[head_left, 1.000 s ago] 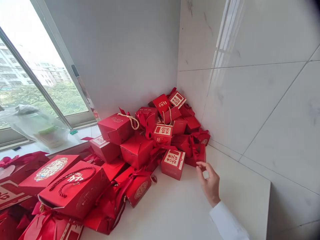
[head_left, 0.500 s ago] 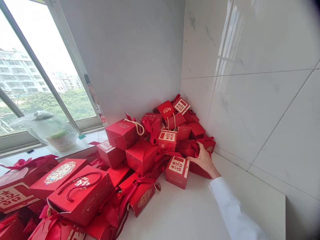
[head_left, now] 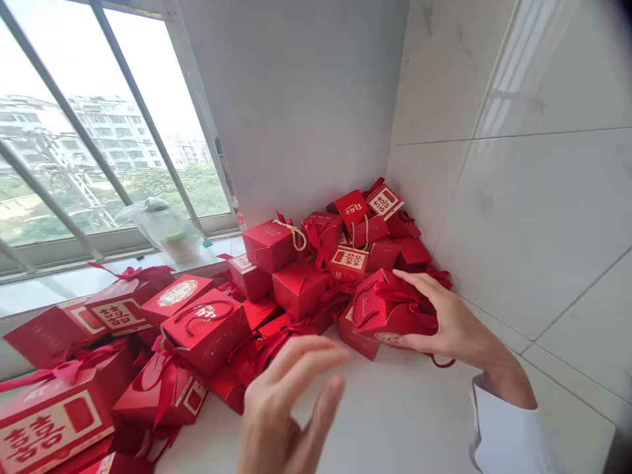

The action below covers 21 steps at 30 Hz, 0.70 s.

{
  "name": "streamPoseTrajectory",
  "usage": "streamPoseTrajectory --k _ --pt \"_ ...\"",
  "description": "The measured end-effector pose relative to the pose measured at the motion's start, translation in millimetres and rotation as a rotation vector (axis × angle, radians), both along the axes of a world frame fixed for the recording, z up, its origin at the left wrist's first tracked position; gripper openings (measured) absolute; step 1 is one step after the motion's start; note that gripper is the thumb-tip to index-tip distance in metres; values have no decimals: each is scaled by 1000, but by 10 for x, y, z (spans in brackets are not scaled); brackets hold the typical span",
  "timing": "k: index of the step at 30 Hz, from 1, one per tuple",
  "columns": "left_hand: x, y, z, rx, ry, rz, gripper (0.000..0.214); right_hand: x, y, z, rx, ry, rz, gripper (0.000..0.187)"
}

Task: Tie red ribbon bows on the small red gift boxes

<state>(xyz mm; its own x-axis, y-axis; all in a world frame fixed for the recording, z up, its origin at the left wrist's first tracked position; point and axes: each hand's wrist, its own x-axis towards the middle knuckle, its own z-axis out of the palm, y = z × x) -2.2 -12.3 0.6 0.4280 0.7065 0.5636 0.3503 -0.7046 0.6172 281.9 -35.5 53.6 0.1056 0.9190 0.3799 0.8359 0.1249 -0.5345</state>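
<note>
My right hand (head_left: 447,322) is closed around a small red gift box with a red ribbon (head_left: 388,308), lifted a little off the white counter (head_left: 395,421) at the right edge of the pile. My left hand (head_left: 286,408) hovers low in the foreground with its fingers stretched out and slightly blurred, holding nothing. A heap of red gift boxes (head_left: 301,270) with ribbons and rope handles fills the corner behind both hands. A box with a white label (head_left: 349,259) sits just left of the held box.
Larger red boxes (head_left: 205,326) and a labelled one (head_left: 47,424) crowd the left side. A clear plastic bag (head_left: 162,224) lies on the window sill under the barred window. Tiled walls (head_left: 518,197) close the right side and the back.
My right hand reached into the pile, closed on a ribboned box and drew it out toward me. My left hand came up into view. The view shifted right.
</note>
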Motion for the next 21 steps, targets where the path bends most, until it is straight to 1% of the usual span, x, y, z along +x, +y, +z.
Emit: streamPoseTrajectory --k 1,2,3,4,5,7,10,12,14,16,19,21 --pt "85 62 160 -114 -14 73 22 -107 -5 11 -36 2 108 84" --pt "152 133 246 -196 -61 132 24 -216 8 0 -67 2 204 84" --pt "196 201 258 -281 -116 173 28 -327 36 -32 -93 -3 292 85" --pt "216 257 203 -372 -166 186 32 -437 74 -84 -112 -12 368 86" --pt "214 293 96 -436 -215 205 35 -544 117 -153 -126 -24 429 86" --pt "165 294 -196 -470 -270 262 36 -737 200 -326 -142 -43 524 86" --pt "79 166 -621 -409 -289 345 37 -917 268 -608 -176 -6 597 84" --pt "52 67 -840 -326 -281 342 41 -939 261 -773 -181 60 592 86" --pt "47 1 -1014 -260 -281 298 48 -898 229 -913 -148 159 549 87" --pt "49 -27 -1144 -251 -318 263 57 -837 197 -1047 -70 302 455 78" --pt "48 -33 -1235 -266 -376 239 65 -800 182 -1257 35 558 294 51" --pt "39 -38 -1213 -211 -389 252 64 -831 193 -1382 41 683 262 44"
